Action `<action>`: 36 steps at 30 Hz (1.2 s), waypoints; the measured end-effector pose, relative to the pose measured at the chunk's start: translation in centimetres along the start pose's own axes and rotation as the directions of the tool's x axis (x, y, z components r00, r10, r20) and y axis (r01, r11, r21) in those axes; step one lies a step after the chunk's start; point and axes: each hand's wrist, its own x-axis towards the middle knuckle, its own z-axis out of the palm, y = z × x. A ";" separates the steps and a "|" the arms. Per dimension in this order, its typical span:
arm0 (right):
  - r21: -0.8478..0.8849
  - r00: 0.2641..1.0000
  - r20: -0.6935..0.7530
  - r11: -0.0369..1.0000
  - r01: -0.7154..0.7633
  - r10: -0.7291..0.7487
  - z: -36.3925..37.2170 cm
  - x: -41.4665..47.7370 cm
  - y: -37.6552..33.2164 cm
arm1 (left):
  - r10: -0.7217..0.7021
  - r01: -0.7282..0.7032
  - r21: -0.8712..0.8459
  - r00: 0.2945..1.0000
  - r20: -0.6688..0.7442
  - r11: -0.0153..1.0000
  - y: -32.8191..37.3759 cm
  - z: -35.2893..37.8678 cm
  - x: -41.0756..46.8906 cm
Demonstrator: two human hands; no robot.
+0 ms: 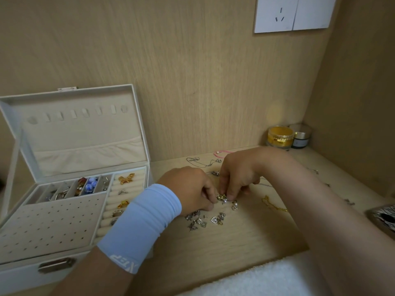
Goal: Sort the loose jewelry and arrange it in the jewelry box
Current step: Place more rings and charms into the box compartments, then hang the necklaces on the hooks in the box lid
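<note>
A white jewelry box (25, 268) stands open at the left, with beads, rings and a gold bow brooch (126, 178) in its compartments. On the wooden desk, my left hand (188, 186) and my right hand (237, 176) meet over a small gold and silver earring (221, 198); both pinch it with their fingertips. Just below lies a pile of loose silver charms (203, 220). A gold chain (273, 204) lies to the right. A silver necklace (201, 161) and a pink cord (222, 153) lie behind my hands.
Two cosmetic jars, a gold one (280, 137) and a dark one (301, 136), stand in the back right corner. A patterned object (382, 220) sits at the right edge. A white towel (252, 280) lies along the desk's front. A wall socket (295, 13) is above.
</note>
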 end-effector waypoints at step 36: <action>-0.032 0.841 -0.534 0.996 0.084 -0.088 1.3 2.8 0.9 | -0.177 0.179 0.081 0.984 -0.036 0.980 -3.2 -2.1 5.1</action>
